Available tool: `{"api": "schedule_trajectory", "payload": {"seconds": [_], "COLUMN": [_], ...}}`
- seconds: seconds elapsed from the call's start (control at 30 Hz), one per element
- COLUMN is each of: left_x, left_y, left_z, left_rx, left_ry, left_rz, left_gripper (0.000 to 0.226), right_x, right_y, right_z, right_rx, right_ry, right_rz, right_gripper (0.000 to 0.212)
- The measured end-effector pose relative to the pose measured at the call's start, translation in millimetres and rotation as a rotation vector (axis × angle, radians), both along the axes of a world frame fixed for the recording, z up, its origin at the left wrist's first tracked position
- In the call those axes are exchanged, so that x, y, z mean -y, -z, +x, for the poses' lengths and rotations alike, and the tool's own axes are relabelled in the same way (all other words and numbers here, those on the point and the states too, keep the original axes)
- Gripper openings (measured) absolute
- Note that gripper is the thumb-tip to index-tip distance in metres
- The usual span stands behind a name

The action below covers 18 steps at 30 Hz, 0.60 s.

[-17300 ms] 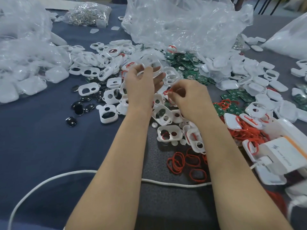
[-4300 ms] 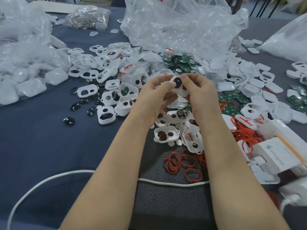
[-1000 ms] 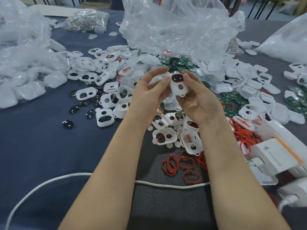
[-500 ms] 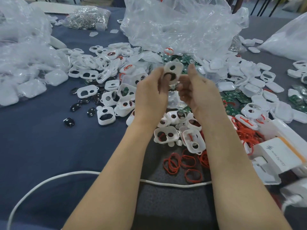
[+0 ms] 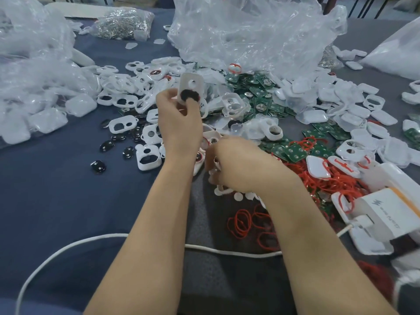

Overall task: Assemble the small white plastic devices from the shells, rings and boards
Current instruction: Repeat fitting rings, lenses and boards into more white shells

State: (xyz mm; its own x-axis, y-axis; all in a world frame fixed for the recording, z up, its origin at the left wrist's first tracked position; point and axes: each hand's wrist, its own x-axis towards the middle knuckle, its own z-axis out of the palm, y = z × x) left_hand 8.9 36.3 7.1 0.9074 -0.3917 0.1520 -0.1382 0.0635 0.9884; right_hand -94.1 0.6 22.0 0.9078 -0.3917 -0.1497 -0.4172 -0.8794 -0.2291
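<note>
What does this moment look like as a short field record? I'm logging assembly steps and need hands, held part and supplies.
left hand: holds a white shell raised
shell state: dark insert in its lower opening, upper hole open
right hand: low on the loose white parts, fingers curled; grip unclear
red rings: on the cloth beside the right forearm
green boards: heaped beyond the right hand
</note>
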Motion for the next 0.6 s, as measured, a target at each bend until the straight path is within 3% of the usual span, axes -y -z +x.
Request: {"api": "schedule_trajectory", "payload": {"seconds": [0.17, 0.23, 0.4, 0.6], "left_x": [2, 2, 1, 2], "left_y": [2, 3, 2, -1], "left_z": [-2, -2, -3, -7], "left_rx": [0.012, 0.025, 0.046, -0.117], "left_ry": [0.002, 0.011, 0.013, 0.109], "left_rz": [-0.032, -0.028, -0.029, -0.154], "left_gripper": [0.011, 0.004, 0.018, 0.016], "right_x": [-5, -3, 7, 10], "right_y": [8, 9, 13, 13], "right_z": [5, 4, -1, 0], "right_rx": [0.056, 0.075, 0.057, 0.063], "right_ry": [0.081, 0.091, 0.157, 0.163], "right_rz": [-0.054, -0.061, -0.101, -0.073], "right_gripper": [0.022, 0.013, 0.014, 0.014]}}
